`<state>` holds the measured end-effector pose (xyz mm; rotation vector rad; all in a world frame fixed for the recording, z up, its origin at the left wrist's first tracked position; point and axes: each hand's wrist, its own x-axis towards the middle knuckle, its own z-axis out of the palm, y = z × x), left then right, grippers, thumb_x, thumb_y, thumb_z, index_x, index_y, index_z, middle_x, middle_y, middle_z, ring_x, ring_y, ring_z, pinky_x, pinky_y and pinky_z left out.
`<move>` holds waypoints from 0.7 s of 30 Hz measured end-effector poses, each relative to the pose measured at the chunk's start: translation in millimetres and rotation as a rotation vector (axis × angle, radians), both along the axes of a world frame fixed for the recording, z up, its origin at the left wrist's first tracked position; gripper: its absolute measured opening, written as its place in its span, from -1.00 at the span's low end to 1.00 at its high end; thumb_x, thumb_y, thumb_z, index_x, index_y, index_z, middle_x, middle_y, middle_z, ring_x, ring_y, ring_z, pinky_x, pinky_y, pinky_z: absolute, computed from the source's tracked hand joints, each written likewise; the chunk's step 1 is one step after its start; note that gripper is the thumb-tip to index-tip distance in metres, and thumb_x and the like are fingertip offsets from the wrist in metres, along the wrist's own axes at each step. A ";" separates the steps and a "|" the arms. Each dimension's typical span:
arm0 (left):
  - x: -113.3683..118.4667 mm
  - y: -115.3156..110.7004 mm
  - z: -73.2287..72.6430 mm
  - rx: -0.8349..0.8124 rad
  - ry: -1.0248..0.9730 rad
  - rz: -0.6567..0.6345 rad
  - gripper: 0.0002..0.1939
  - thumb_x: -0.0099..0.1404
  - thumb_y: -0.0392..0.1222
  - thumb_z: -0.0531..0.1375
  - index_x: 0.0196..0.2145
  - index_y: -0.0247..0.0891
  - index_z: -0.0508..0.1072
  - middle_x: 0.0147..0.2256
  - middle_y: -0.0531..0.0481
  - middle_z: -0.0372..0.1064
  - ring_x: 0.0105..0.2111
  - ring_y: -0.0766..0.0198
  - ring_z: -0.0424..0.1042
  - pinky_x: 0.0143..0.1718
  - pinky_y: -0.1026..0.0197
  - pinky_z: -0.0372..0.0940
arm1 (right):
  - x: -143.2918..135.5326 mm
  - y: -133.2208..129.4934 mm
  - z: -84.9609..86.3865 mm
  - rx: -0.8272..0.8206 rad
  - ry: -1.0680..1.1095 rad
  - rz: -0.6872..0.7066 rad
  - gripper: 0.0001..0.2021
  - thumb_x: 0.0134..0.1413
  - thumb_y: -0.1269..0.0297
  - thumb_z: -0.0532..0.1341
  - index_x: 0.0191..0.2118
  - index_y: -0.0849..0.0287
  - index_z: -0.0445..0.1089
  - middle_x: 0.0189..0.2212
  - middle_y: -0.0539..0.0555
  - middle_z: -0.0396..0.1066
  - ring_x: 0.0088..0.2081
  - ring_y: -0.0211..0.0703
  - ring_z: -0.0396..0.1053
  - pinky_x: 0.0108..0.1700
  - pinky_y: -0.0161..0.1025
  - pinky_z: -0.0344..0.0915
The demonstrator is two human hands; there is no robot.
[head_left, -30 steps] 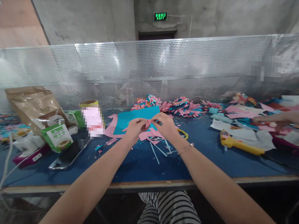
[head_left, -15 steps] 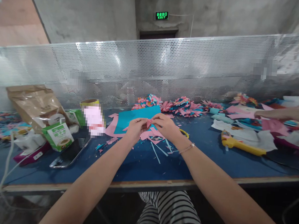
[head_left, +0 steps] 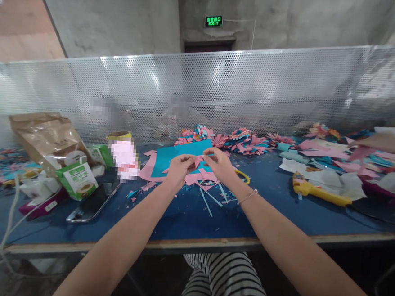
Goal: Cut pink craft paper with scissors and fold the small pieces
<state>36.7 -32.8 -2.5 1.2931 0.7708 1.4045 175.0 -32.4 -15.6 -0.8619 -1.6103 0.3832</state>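
A small folded piece of pink paper (head_left: 198, 160) is between my two hands, above a blue sheet. My left hand (head_left: 180, 168) pinches it from the left with thumb and forefinger. From the right, the curled fingertips of my right hand (head_left: 220, 165) meet its edge, the forefinger slightly raised. Beneath and behind lies the flat blue sheet (head_left: 169, 157), with a pink sheet (head_left: 147, 169) showing along its left side. Pink scraps (head_left: 195, 178) and thin pale strips (head_left: 206, 202) are scattered just below my hands. A yellow ring-shaped handle (head_left: 244, 176) shows beside my right wrist.
Pink and blue paper bundles (head_left: 241, 141) line the back by a perforated metal screen (head_left: 201, 89). A yellow glue gun (head_left: 319, 192) lies right, near a co-worker's hand (head_left: 380, 143). A phone (head_left: 92, 202), green box (head_left: 77, 179) and brown bag (head_left: 49, 140) are left.
My right fingers have loosened and lifted slightly at the pink paper, while my left hand keeps its pinch. At the right, the co-worker's hand has moved, lifting pink paper.
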 end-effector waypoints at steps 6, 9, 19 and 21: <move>-1.0 1.6 -5.5 0.018 0.022 -0.051 -0.83 -0.10 -0.18 0.24 -0.53 -0.33 0.42 -0.51 -0.01 0.36 -0.49 0.38 0.32 -0.36 0.24 0.25 | -1.1 2.4 1.2 -0.190 0.027 0.115 -0.78 -0.14 0.15 0.14 -0.46 0.24 0.30 -0.57 0.02 0.32 -0.50 -0.27 0.32 -0.43 -0.30 0.31; -0.9 3.0 -5.5 0.003 0.016 -0.061 -0.84 -0.11 -0.18 0.25 -0.54 -0.33 0.42 -0.50 0.00 0.36 -0.49 0.38 0.32 -0.34 0.21 0.25 | -1.1 2.4 1.7 -0.207 0.071 0.129 -0.77 -0.16 0.14 0.16 -0.48 0.24 0.31 -0.60 0.00 0.30 -0.52 -0.30 0.30 -0.44 -0.31 0.31; -1.2 0.7 0.6 0.013 0.102 -0.031 -0.77 -0.13 -0.09 0.26 -0.59 -0.34 0.39 -0.61 0.02 0.30 -0.56 0.36 0.30 -0.42 0.21 0.25 | 6.2 4.6 1.0 -0.156 -0.124 0.077 -0.71 -0.06 0.09 0.09 -0.49 0.25 0.34 -0.60 0.04 0.35 -0.54 -0.29 0.30 -0.45 -0.32 0.27; -2.4 3.6 -1.6 0.071 0.179 0.007 -0.78 -0.15 -0.12 0.26 -0.58 -0.35 0.42 -0.60 0.01 0.32 -0.57 0.37 0.29 -0.43 0.22 0.24 | 6.6 4.9 0.7 -0.175 -0.125 0.088 -0.70 -0.06 0.09 0.09 -0.49 0.26 0.34 -0.59 0.05 0.37 -0.53 -0.28 0.32 -0.45 -0.32 0.27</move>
